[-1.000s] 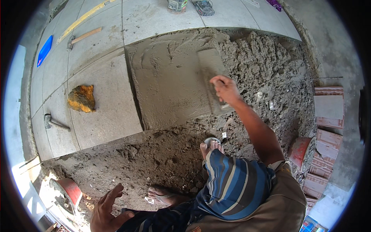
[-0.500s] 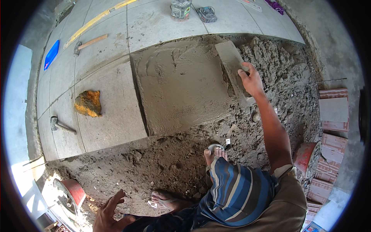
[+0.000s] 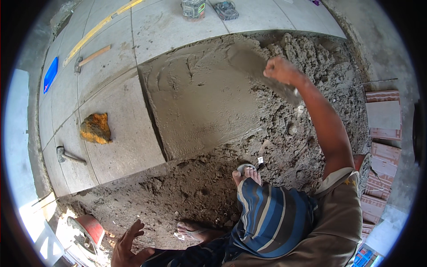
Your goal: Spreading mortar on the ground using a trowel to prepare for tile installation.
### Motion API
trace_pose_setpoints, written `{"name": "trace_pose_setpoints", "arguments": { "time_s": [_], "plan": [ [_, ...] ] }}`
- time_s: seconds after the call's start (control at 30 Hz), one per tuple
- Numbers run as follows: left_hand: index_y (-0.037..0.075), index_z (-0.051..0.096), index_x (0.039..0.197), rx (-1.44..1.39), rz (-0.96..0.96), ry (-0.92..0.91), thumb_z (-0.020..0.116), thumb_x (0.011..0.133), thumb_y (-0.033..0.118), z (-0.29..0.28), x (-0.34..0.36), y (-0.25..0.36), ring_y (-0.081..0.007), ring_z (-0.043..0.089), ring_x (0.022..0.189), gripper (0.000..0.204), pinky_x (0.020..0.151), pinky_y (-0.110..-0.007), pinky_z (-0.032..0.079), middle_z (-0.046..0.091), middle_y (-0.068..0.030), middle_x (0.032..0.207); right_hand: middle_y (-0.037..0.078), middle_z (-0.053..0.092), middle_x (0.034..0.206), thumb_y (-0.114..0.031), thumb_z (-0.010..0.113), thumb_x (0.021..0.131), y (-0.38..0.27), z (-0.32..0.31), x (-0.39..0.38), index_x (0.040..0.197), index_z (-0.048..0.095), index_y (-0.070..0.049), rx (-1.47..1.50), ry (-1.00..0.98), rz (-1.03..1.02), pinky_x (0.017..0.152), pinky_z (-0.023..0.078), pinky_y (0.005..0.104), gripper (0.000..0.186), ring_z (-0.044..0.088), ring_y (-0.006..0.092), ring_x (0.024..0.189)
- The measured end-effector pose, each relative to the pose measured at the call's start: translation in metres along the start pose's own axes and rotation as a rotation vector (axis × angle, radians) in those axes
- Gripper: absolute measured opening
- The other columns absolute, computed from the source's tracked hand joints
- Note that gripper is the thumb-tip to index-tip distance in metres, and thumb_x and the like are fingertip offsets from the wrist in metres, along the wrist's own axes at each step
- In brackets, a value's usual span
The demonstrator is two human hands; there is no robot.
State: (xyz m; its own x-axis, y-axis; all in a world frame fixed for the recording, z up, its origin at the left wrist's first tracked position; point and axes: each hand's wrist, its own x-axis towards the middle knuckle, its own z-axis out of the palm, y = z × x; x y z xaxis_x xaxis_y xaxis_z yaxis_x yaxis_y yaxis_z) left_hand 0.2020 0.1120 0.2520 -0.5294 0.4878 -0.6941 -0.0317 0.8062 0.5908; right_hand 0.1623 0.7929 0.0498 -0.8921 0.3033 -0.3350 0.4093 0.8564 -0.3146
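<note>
My right hand (image 3: 280,71) is closed around a long, flat float (image 3: 247,62), which is blurred by motion. The float lies at the right side of a smoothed patch of wet mortar (image 3: 200,93), where the smooth surface meets rough, lumpy mortar (image 3: 329,75). Low in the picture, my left hand (image 3: 131,247) is open beside my knee, its fingers apart and holding nothing. Left of the mortar patch, a large grey tile (image 3: 124,120) borders it along a straight edge.
On the laid tiles sit a mallet (image 3: 69,155), a stained yellow sponge-like lump (image 3: 96,128), a wooden-handled hammer (image 3: 91,58), a blue tray (image 3: 50,74), a yellow level (image 3: 98,29), a bucket (image 3: 193,10) and a dark tool (image 3: 226,10). Stacked tiles (image 3: 383,118) stand right.
My right hand has lifted slightly up and left with the float, its grip turned more into a fist. The whole view has shifted a little. My left hand stays beside my knee.
</note>
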Motion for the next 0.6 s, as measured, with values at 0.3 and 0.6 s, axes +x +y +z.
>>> {"name": "trace_pose_setpoints", "arguments": {
  "time_s": [0.3, 0.6],
  "plan": [
    [0.004, 0.043, 0.156, 0.064, 0.120, 0.008, 0.079, 0.088, 0.047, 0.000, -0.007, 0.002, -0.0352, 0.063, 0.126, 0.088, 0.101, -0.046, 0.052, 0.058, -0.0204, 0.146, 0.016, 0.075, 0.090, -0.025, 0.070, 0.097, -0.011, 0.053, -0.168, 0.104, 0.074, 0.000, 0.092, 0.005, 0.271, 0.074, 0.060, 0.0414, 0.027, 0.073, 0.0202, 0.080],
    [0.003, 0.043, 0.156, 0.072, 0.079, 0.028, 0.080, 0.087, 0.033, 0.008, -0.013, -0.011, -0.0352, 0.063, 0.127, 0.083, 0.102, -0.045, 0.052, 0.058, -0.0210, 0.146, 0.024, 0.073, 0.115, -0.036, 0.071, 0.094, 0.008, 0.120, -0.244, 0.123, 0.070, 0.002, 0.242, 0.310, 0.459, 0.092, 0.058, 0.0438, 0.048, 0.073, 0.0399, 0.106]
  ]
}}
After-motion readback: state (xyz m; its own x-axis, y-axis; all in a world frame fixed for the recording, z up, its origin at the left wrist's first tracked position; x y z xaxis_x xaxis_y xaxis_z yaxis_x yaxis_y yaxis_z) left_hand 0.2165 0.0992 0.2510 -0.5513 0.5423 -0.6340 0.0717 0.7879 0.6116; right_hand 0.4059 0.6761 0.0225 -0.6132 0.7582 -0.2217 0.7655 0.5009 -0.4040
